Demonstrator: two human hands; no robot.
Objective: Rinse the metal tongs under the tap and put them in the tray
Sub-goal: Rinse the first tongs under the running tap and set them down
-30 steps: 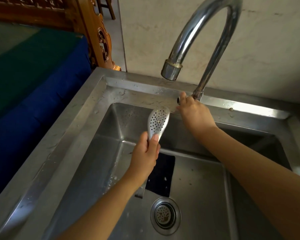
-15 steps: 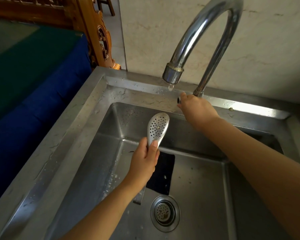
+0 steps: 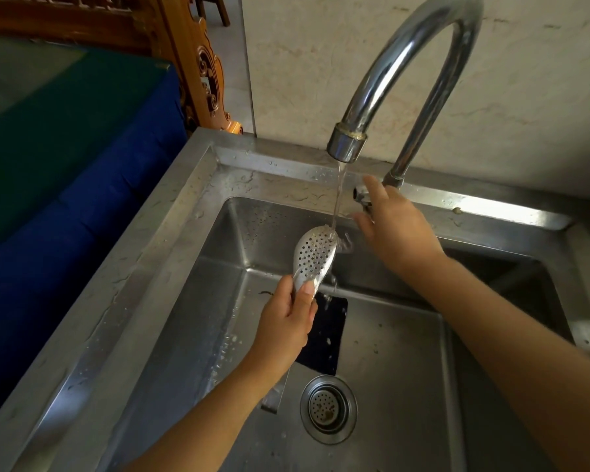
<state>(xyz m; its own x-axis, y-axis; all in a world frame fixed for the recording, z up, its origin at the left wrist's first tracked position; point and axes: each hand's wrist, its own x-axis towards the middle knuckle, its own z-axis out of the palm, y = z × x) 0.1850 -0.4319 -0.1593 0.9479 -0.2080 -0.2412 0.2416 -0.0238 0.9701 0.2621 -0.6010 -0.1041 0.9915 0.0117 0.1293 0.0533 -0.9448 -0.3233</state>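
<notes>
My left hand (image 3: 283,321) grips the metal tongs (image 3: 314,255) by their middle, over the sink basin. Their perforated spoon-shaped head points up and away from me. Their other end (image 3: 273,400) sticks out below my wrist. A thin stream of water falls from the tap's spout (image 3: 346,146) onto the tip of that head. My right hand (image 3: 395,226) is at the tap's handle (image 3: 361,194) on the back rim, fingers spread and loosened around it. No tray is in view.
The steel sink (image 3: 171,240) has a round drain strainer (image 3: 328,408) near its front and a dark rectangular patch (image 3: 324,338) on its floor. A second basin (image 3: 511,277) lies to the right. A blue and green covered surface (image 3: 65,165) and carved wooden furniture (image 3: 205,73) stand left.
Water went from no flow to a drip to a steady stream. My left hand has brought the tongs' head under it. My right hand's fingers have loosened and spread at the handle.
</notes>
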